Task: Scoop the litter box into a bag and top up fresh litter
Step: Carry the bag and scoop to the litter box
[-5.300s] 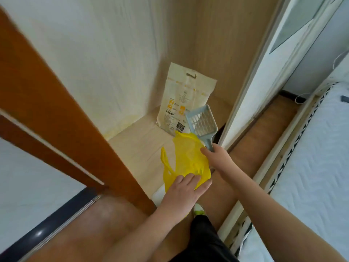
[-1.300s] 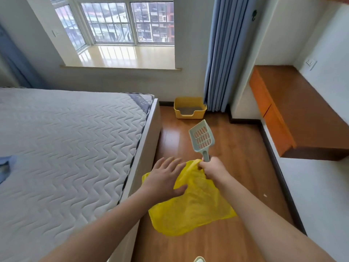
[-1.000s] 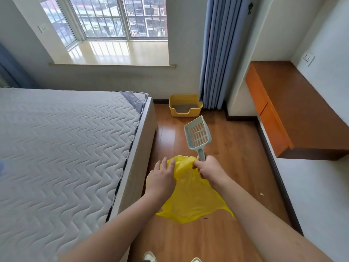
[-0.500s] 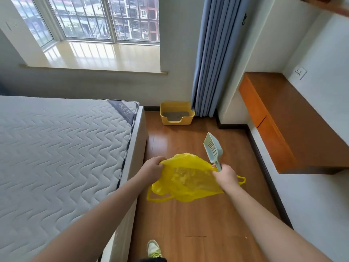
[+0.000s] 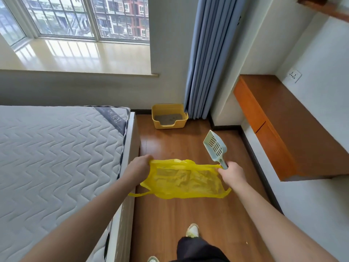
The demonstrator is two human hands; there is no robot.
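A yellow plastic bag (image 5: pixel 186 181) is stretched wide between my two hands above the wooden floor. My left hand (image 5: pixel 138 167) grips its left rim. My right hand (image 5: pixel 233 173) grips the right rim together with the handle of a pale blue slotted litter scoop (image 5: pixel 215 147), whose head points up and away. The yellow litter box (image 5: pixel 157 121) with grey litter in it sits on the floor by the far wall, well ahead of the bag, beside the curtain.
A bed with a grey quilted mattress (image 5: pixel 56 157) fills the left side. An orange-brown wall-mounted desk (image 5: pixel 279 125) juts out on the right. A blue curtain (image 5: pixel 204 57) hangs by the litter box. My shoes (image 5: pixel 192 230) stand on the floor strip between bed and desk.
I turned from the closet with the litter sack and walked toward the litter box. My hands have pulled the crumpled bag apart so it is spread wide, and the scoop swung right.
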